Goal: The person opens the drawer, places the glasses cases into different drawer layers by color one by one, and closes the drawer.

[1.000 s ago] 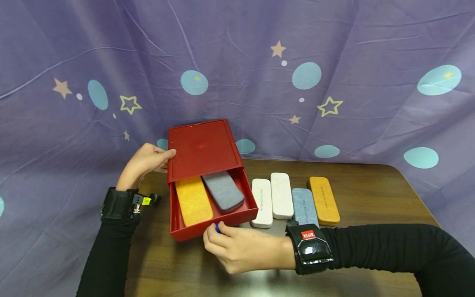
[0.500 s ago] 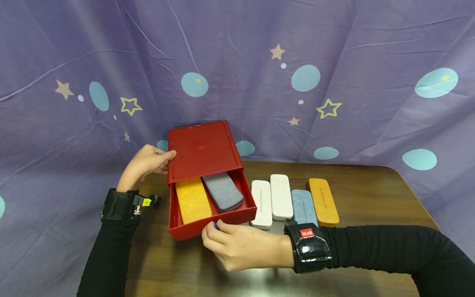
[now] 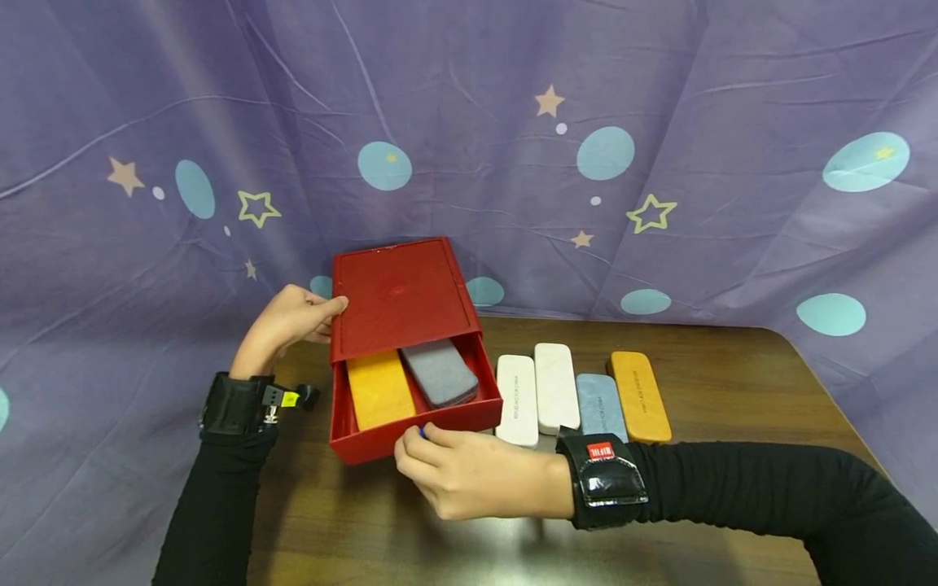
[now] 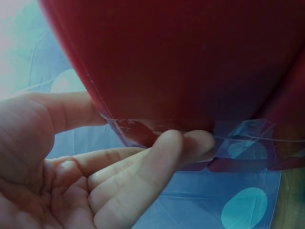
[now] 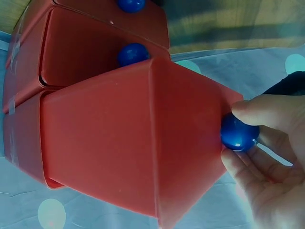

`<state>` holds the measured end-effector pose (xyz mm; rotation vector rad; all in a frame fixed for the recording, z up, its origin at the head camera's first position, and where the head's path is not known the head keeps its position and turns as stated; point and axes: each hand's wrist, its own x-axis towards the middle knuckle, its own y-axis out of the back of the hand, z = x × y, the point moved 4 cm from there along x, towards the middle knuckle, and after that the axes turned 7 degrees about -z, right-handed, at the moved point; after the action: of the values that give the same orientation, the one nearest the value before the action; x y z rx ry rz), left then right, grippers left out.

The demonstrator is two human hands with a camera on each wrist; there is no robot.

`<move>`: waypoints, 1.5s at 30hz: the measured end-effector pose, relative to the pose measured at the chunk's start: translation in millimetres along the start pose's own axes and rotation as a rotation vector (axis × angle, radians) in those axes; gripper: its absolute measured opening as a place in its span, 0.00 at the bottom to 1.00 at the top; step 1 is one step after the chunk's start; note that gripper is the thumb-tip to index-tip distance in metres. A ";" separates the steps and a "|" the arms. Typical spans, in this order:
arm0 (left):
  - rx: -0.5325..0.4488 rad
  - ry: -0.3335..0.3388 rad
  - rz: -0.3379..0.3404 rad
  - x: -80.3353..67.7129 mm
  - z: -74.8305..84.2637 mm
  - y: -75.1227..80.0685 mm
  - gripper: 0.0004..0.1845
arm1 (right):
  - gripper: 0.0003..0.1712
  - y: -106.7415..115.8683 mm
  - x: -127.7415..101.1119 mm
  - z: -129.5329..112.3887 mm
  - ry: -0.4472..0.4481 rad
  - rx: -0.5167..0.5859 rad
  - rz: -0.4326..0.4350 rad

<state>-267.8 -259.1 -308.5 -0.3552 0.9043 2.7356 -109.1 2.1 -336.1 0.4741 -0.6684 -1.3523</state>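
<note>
A red drawer box (image 3: 401, 297) stands at the table's back left, its top drawer (image 3: 421, 438) pulled partway out. Inside the drawer lie a yellow case (image 3: 381, 391) and a grey case (image 3: 443, 376), both like glasses cases; their far ends are hidden under the box top. My left hand (image 3: 293, 317) grips the box's left side, thumb on the top edge, fingers against the side wall (image 4: 138, 181). With my right hand (image 3: 479, 474) I pinch the drawer's blue round knob (image 5: 239, 132) between thumb and fingers.
Right of the box, two white cases (image 3: 517, 399), a blue case (image 3: 602, 405) and an orange case (image 3: 640, 396) lie in a row on the wooden table (image 3: 733, 382). Lower drawers show further blue knobs (image 5: 133, 54). A purple curtain (image 3: 469, 122) hangs behind.
The top drawer has slid slightly inward, with the cases and my right hand moving along with it. My left hand keeps its place on the box.
</note>
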 end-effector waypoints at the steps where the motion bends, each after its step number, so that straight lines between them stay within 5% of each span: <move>1: 0.002 -0.001 0.001 0.0 0.1 0.2 0.30 | 0.18 -0.2 0.2 0.6 -0.005 0.004 0.002; 21: -0.001 0.008 -0.002 -1.7 3.0 -0.8 0.29 | 0.14 -34.8 12.9 25.8 -0.138 0.002 -0.038; 45: -0.017 0.000 0.016 -1.1 1.5 -0.8 0.27 | 0.16 -58.7 23.2 39.9 -0.193 -0.008 -0.038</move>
<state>-266.7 -257.7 -307.5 -0.3526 0.8880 2.7596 -177.1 -28.1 -342.3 0.3532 -0.8152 -1.4483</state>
